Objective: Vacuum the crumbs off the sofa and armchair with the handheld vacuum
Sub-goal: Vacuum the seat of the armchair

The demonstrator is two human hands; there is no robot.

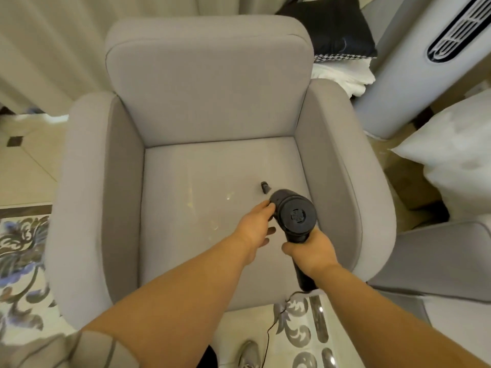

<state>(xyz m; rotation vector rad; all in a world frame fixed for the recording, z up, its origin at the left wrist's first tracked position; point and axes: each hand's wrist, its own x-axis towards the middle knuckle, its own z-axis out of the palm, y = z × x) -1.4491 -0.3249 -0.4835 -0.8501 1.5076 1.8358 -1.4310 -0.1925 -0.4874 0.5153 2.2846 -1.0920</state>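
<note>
So the black handheld vacuum is held over the seat cushion of a grey armchair, toward the seat's right side, with its round rear cap turned up at the camera and the nozzle tip pointed down at the fabric. Whether the tip is actually touching the cushion can't be told from this angle.

The handle is gripped by the right hand, fingers wrapped all the way around it just below the motor body. The left hand is laid against the left side of the vacuum body, thumb and forefinger touching the casing, the other fingers loosely curled underneath; a real grip isn't shown, more like steadying contact.

A thin black cord is seen hanging from the bottom of the handle, off the armchair's front edge and down to the patterned floor.

Pale yellowish crumbs are scattered on the seat just left of the nozzle, with a fainter streak further left of that.

Right of the armchair, a white pillow and a tall white appliance with a dark vent are parked. Cream curtains are hung behind the backrest. 1 grey shoe is visible on the floor in front of the armchair.
</note>
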